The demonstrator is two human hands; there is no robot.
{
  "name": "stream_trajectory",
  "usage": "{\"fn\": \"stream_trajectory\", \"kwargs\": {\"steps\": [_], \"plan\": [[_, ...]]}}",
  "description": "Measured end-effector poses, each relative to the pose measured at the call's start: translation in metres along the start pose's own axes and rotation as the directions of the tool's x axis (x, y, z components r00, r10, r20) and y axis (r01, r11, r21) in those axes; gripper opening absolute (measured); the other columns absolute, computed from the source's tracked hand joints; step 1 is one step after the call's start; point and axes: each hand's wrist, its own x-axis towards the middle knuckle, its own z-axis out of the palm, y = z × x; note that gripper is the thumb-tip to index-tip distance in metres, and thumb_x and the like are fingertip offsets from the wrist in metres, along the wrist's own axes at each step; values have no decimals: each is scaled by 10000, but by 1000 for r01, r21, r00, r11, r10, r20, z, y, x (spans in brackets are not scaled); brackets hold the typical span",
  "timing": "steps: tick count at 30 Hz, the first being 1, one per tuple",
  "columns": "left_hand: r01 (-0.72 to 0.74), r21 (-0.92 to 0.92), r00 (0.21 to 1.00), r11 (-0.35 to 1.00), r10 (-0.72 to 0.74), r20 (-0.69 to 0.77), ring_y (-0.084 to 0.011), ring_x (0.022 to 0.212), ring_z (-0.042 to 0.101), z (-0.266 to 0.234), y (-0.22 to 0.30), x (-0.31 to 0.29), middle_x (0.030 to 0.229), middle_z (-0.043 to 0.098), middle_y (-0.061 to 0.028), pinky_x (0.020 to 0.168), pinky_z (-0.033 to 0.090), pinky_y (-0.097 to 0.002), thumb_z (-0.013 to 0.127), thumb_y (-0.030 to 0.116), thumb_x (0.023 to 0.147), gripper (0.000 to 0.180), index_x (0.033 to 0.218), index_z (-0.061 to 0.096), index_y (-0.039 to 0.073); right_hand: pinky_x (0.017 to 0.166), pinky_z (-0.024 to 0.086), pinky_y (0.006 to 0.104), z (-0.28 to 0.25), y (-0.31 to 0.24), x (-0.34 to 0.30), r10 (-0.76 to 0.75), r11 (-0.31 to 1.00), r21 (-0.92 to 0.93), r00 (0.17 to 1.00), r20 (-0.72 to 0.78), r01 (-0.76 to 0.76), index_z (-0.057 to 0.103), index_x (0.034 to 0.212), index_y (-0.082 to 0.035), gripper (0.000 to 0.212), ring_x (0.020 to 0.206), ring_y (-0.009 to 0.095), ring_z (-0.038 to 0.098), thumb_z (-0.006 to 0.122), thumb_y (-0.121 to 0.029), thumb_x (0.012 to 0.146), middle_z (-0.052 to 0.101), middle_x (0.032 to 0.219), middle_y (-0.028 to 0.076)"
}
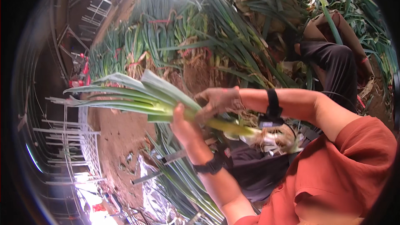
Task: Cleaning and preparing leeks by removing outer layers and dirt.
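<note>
A leek (166, 105) with long, flat green leaves lies across both my hands. Its leaves fan out to the left, and its paler stalk runs right toward my lap. My left hand (184, 126) is closed round the stalk where the leaves begin, with the thumb on top. Just beyond it, my right hand (218, 102), in what looks like a dirty glove, curls its fingers onto the same stalk. Several white leek ends with brown roots (281, 138) lie at my lap, near the stalk's lower end; whether one belongs to the held leek I cannot tell.
Tied bundles of leeks (162, 37) stand in rows on the far side. More loose greens (354, 0) are heaped at the upper right, behind a brown bag (352, 37). Long leek leaves (187, 179) lie below my left forearm. White metal racks (73, 141) stand at the left.
</note>
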Motion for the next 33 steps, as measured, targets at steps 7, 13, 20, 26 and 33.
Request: {"fn": "stream_trajectory", "kwargs": {"steps": [7,13,20,26,33], "plan": [[-39,-31,998,999,41,56,-257,835,621,-15,-21,22,921,614,-147,792,519,-354,587,80,817,250,1024,577,-61,713,491,302,15,-7,-15,-192,881,-457,976,-107,123,599,1106,-29,404,787,102,587,694,-276,801,663,876,92],[62,42,998,997,-61,-14,-270,815,627,-4,-27,21,932,605,-185,753,529,-381,574,51,808,269,1028,542,-100,694,497,370,6,-8,-24,-394,644,-744,911,-122,179,626,979,-34,321,776,315,645,695,-276,781,648,842,181],[-19,69,994,997,27,-110,-197,855,591,17,-26,15,917,584,-89,804,506,-318,677,114,819,321,1070,534,-24,630,476,450,14,-1,-48,-350,424,-878,934,66,221,566,892,-26,252,730,384,610,675,-224,781,609,762,190],[-39,-24,995,999,36,-91,-213,867,602,15,-29,34,958,569,-122,754,520,-296,642,117,856,290,1076,526,-31,665,483,459,20,14,-98,-211,416,-853,946,245,314,574,954,-67,240,767,372,627,666,-203,778,622,773,175],[-293,3,953,956,293,-73,-237,974,605,-2,-41,30,1086,591,-181,863,536,-333,502,45,904,229,1089,578,-66,687,483,452,-15,34,-158,77,516,-856,994,83,32,565,896,-37,223,776,396,613,660,-205,784,611,777,190]]}}
